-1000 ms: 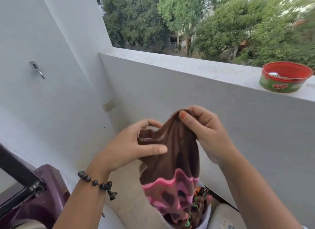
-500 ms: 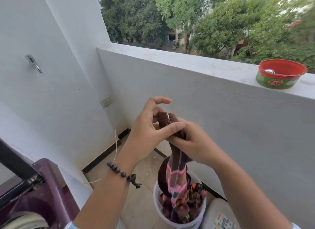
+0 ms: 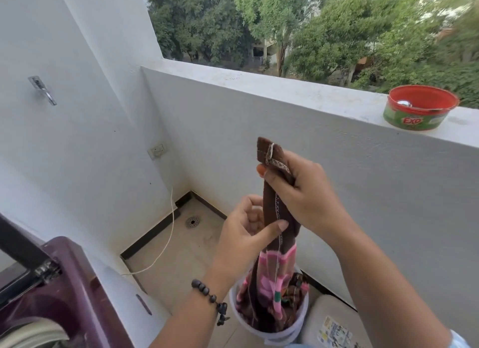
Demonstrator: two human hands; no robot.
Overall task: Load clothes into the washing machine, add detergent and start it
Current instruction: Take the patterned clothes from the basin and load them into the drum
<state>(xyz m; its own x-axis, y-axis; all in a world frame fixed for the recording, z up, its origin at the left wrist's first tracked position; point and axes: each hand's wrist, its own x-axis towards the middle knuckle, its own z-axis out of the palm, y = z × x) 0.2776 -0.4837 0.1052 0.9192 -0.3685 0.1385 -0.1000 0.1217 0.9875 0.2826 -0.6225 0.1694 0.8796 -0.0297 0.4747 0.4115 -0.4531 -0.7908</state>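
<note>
My right hand point(image 3: 305, 194) has gone up high since a moment ago. It pinches the top of the brown cloth point(image 3: 274, 207), so the cloth is now pulled long and thin. Before, it was bunched up wide between both hands. My left hand point(image 3: 246, 233) has slid down lower. Its thumb and fingers curl round the middle of the cloth, like a loose ring.

The pink striped bottom of the cloth still sits in the white bucket point(image 3: 272, 334) on the floor, mixed with other clothes. So I think the cloth is only partly out. It needs to go up more before it can swing over.

The washer point(image 3: 64, 296) is at my lower left, by the left wall. Its lid is up and I can see a bit of the drum. Nothing is in it that I can see.

There is open floor between the bucket and the washer. A thin white cord point(image 3: 169, 233) hangs down the wall there, so the cloth could brush it. The far wall is close behind my hands. A red tub point(image 3: 420, 110) sits on the wall's top edge, far to my right, well out of the way. A white thing with a label point(image 3: 334, 324) stands just beside the bucket on the right.
</note>
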